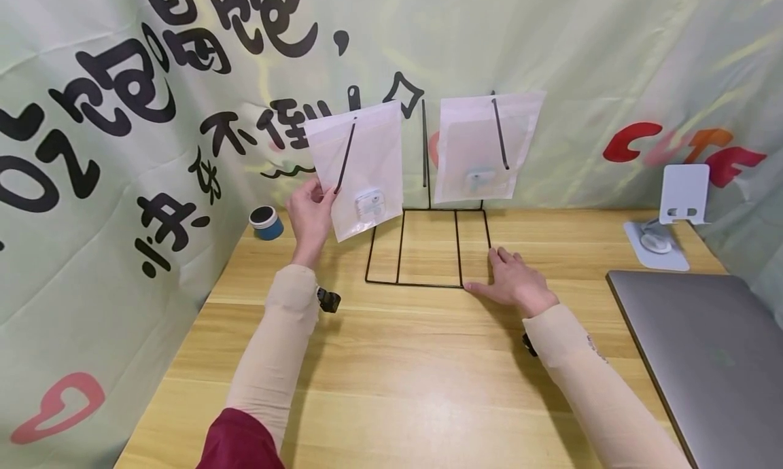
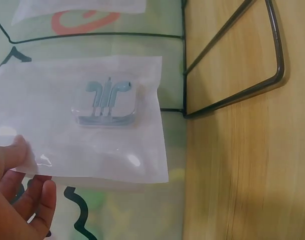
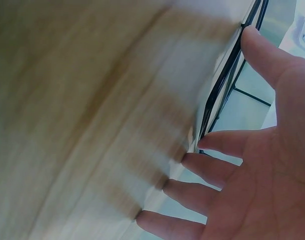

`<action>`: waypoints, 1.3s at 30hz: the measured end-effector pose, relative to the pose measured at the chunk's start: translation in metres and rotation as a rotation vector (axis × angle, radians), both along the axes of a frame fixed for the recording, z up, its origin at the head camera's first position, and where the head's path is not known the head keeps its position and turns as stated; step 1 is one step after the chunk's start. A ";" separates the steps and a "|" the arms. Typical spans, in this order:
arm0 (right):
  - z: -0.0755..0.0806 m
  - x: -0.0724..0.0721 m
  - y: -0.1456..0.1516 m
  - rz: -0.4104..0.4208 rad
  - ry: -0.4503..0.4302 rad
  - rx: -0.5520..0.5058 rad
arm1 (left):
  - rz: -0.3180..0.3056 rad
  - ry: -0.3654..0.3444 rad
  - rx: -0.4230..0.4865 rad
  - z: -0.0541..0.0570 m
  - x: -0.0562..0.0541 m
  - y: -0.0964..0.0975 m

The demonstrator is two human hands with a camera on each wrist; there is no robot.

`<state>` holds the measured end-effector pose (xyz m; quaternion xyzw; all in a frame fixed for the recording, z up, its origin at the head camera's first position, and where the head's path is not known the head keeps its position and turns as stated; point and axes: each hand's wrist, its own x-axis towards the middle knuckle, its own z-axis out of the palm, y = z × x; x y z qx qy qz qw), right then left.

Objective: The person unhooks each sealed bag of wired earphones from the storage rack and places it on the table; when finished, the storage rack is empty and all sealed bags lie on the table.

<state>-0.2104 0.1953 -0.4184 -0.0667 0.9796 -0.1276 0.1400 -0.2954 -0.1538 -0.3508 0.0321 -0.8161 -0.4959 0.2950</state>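
A black wire display rack (image 1: 428, 285) stands on the table, with prongs sticking out from its upright part. On its left prong hangs a white translucent plastic bag (image 1: 367, 163), which holds boxed wired earphones (image 2: 106, 102). My left hand (image 1: 310, 214) pinches this bag's left edge, thumb in front and fingers behind. The bag tilts slightly. A second, similar bag (image 1: 477, 136) hangs on the right prong. My right hand (image 1: 512, 280) rests at the base's front right corner, fingers spread; its thumb and index fingertips (image 3: 205, 142) are right at the black wire.
A small blue jar with a black lid (image 1: 266, 223) stands at the table's back left. At the right are a closed grey laptop (image 1: 703, 346) and a white phone stand (image 1: 684, 197). A printed cloth (image 1: 581, 61) hangs behind the table.
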 end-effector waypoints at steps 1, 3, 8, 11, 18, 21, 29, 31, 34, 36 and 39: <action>0.000 0.000 0.000 0.000 0.003 0.000 | -0.003 0.005 0.004 0.000 0.001 0.000; 0.000 0.000 0.000 0.000 0.004 0.000 | -0.010 0.012 0.005 -0.001 0.002 -0.001; 0.000 -0.001 0.000 0.000 -0.003 0.002 | -0.026 0.010 0.010 -0.002 0.007 -0.003; -0.001 -0.001 0.000 -0.001 0.001 0.000 | -0.035 0.014 0.015 -0.002 0.012 -0.005; -0.001 0.000 0.001 -0.003 0.008 -0.007 | -0.081 0.053 0.040 -0.004 0.026 -0.008; -0.001 0.000 0.001 -0.003 0.009 -0.009 | -0.086 0.074 0.033 -0.005 0.032 -0.010; -0.002 0.000 0.001 0.003 0.016 -0.015 | -0.077 0.074 -0.020 -0.004 0.050 -0.013; -0.003 0.000 0.001 0.004 0.015 -0.013 | -0.081 0.075 -0.020 -0.004 0.054 -0.015; -0.003 0.000 0.002 0.004 0.009 -0.014 | -0.098 0.077 -0.012 -0.004 0.060 -0.018; -0.003 0.000 0.002 0.003 0.008 -0.016 | -0.116 0.078 -0.001 -0.003 0.065 -0.020; -0.002 0.000 0.003 0.006 0.009 -0.018 | -0.137 0.080 0.022 -0.003 0.071 -0.024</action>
